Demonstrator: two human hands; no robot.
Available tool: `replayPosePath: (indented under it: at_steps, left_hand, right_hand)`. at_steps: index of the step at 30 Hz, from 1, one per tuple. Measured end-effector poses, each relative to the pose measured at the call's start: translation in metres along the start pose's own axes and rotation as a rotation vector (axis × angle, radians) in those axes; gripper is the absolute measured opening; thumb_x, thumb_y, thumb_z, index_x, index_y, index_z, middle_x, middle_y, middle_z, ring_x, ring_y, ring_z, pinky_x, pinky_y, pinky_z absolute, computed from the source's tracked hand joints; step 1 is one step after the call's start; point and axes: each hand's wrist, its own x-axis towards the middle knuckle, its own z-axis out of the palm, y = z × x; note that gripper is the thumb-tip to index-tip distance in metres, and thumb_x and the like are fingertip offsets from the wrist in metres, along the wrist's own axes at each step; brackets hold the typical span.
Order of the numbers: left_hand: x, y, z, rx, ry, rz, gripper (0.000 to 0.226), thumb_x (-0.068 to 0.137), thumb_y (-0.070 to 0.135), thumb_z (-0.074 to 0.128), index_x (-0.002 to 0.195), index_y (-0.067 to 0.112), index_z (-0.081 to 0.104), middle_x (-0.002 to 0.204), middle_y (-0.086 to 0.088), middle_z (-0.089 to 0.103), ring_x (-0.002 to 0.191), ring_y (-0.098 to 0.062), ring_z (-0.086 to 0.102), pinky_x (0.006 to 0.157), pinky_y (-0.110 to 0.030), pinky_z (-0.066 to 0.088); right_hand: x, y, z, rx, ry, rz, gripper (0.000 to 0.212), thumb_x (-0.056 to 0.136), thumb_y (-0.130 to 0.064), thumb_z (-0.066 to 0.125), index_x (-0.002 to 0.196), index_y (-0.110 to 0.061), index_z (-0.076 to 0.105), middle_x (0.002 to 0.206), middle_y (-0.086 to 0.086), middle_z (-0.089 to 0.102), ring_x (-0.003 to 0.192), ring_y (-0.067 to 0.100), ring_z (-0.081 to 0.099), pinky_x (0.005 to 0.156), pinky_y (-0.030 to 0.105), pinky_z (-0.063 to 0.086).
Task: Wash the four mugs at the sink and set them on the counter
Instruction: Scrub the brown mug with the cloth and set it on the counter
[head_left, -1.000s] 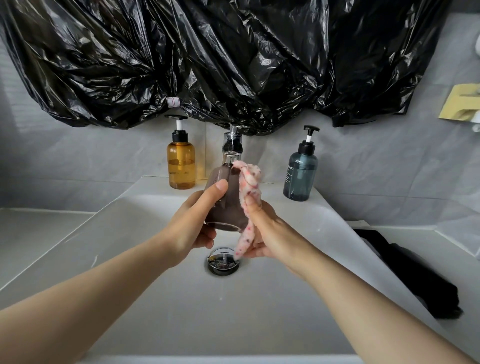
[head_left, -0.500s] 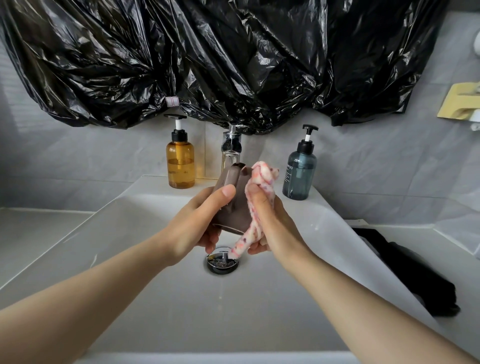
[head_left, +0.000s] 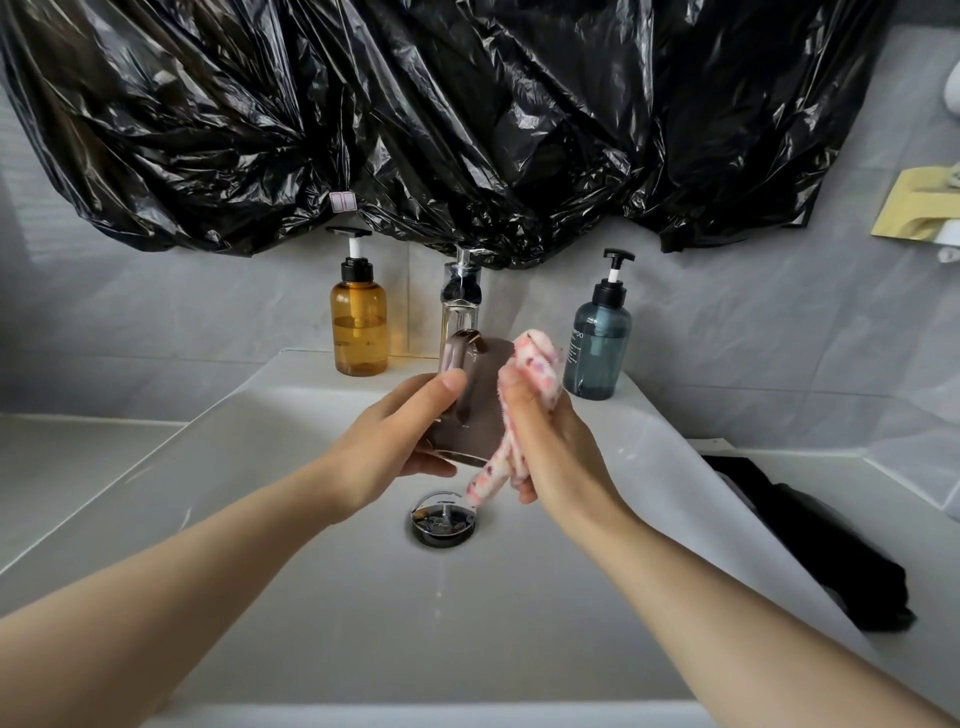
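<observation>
Left desk: the pale grey desk runs off to the left of the white sink basin; only one mug is in view anywhere
Amber bottle: a clear amber plastic pump bottle stands on the back ledge of the basin, left of the tap
Left hand: the left hand grasps the glossy brown cylindrical mug, thumb across its side and fingers curled underneath near the rim
Mug: held in the air above the round chrome drain, mouth tipped downward and handle up near the chrome tap; I cannot make out a stream of water
Cloth: a pink-and-white spotted fluffy cloth lies against the mug's right side, its tail hanging toward the drain
Right hand: the right hand is clenched round the cloth and presses it to the mug's wall
Blue bottle: a smoky blue-grey plastic pump bottle stands on the ledge to the right
Right desk: a crumpled black fabric bundle lies there, just beside the basin
Done so far: by my reading, this mug's outside is being scrubbed; which of the four it is cannot be told
Left to do: likely a rinse, setting this mug on the desk, then any unwashed mugs
</observation>
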Motion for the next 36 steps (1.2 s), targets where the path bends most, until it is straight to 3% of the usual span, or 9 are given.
replayPosePath:
  at_steps: [6,10,14,16,18,22,26,30,36]
  left_hand:
    - [-0.004,0.007,0.007,-0.047,0.07,0.088,0.071,0.062,0.072,0.055,0.114,0.024,0.062,0.113,-0.021,0.068,0.095,-0.032,0.071,0.082,-0.046,0.06]
    - [-0.004,0.01,0.006,-0.13,0.048,0.047,0.075,0.059,0.07,0.055,0.112,0.018,0.063,0.113,-0.024,0.069,0.097,-0.038,0.071,0.076,-0.043,0.059]
    - [-0.003,0.01,0.003,-0.061,0.053,0.014,0.074,0.075,0.068,0.055,0.118,0.009,0.064,0.107,-0.02,0.073,0.095,-0.037,0.072,0.083,-0.045,0.06]
    - [-0.003,0.013,0.004,0.01,0.101,0.049,0.052,0.098,0.053,0.044,0.112,0.009,0.067,0.105,-0.019,0.073,0.093,-0.034,0.072,0.08,-0.041,0.062]
    - [-0.003,0.014,0.005,0.049,0.134,0.062,0.045,0.104,0.042,0.035,0.108,0.011,0.068,0.105,-0.019,0.072,0.094,-0.031,0.071,0.079,-0.035,0.062]
    - [-0.005,0.014,0.006,0.001,0.161,0.093,0.048,0.106,0.041,0.036,0.114,0.004,0.066,0.111,-0.027,0.068,0.099,-0.037,0.069,0.085,-0.043,0.06]
    - [-0.008,0.02,0.006,-0.091,0.168,0.136,0.049,0.108,0.035,0.026,0.104,0.013,0.069,0.106,-0.024,0.072,0.095,-0.039,0.07,0.08,-0.045,0.061]
    - [-0.006,0.017,0.004,-0.188,0.105,0.084,0.057,0.107,0.042,0.021,0.111,0.01,0.068,0.108,-0.024,0.072,0.099,-0.039,0.071,0.083,-0.046,0.061]
    - [-0.003,0.009,0.005,-0.195,0.014,0.018,0.057,0.104,0.05,0.023,0.124,0.013,0.062,0.119,-0.018,0.07,0.108,-0.031,0.069,0.088,-0.044,0.059]
  right_hand:
    - [0.002,-0.005,0.0,-0.005,0.052,0.003,0.067,0.068,-0.094,0.03,0.099,-0.039,0.053,0.059,-0.011,0.054,0.068,0.019,0.059,0.076,0.045,0.055]
    - [-0.001,-0.018,-0.006,0.087,-0.056,0.092,0.023,0.071,-0.093,0.022,0.081,-0.074,0.031,0.077,0.013,0.065,0.078,0.043,0.068,0.056,0.033,0.043]
    - [0.001,-0.012,-0.008,0.043,-0.028,0.055,0.034,0.075,-0.091,0.019,0.08,-0.067,0.043,0.074,0.013,0.067,0.074,0.042,0.07,0.053,0.03,0.041]
    - [0.001,-0.007,-0.007,0.024,0.005,0.06,0.051,0.08,-0.086,0.023,0.082,-0.045,0.052,0.056,-0.001,0.059,0.055,0.022,0.065,0.055,0.029,0.041]
    - [0.001,-0.002,-0.005,-0.026,0.073,0.062,0.065,0.073,-0.089,0.024,0.076,-0.03,0.05,0.05,-0.008,0.052,0.057,0.015,0.056,0.063,0.031,0.042]
    - [0.001,-0.005,-0.004,-0.055,0.128,0.028,0.067,0.064,-0.091,0.024,0.08,-0.031,0.051,0.063,-0.009,0.053,0.074,0.019,0.058,0.07,0.032,0.044]
    - [-0.003,-0.02,-0.009,0.145,-0.016,0.131,0.069,0.064,-0.089,0.021,0.077,-0.028,0.05,0.061,0.015,0.051,0.05,0.019,0.046,0.044,0.02,0.035]
    - [-0.008,-0.026,-0.007,0.203,-0.057,0.099,0.04,0.073,-0.092,0.014,0.068,-0.067,0.045,0.069,0.028,0.051,0.063,0.028,0.047,0.051,0.028,0.032]
    - [0.0,-0.011,-0.011,0.052,0.02,0.101,0.073,0.056,-0.095,0.016,0.092,-0.043,0.053,0.071,0.018,0.064,0.061,0.023,0.055,0.061,0.03,0.041]
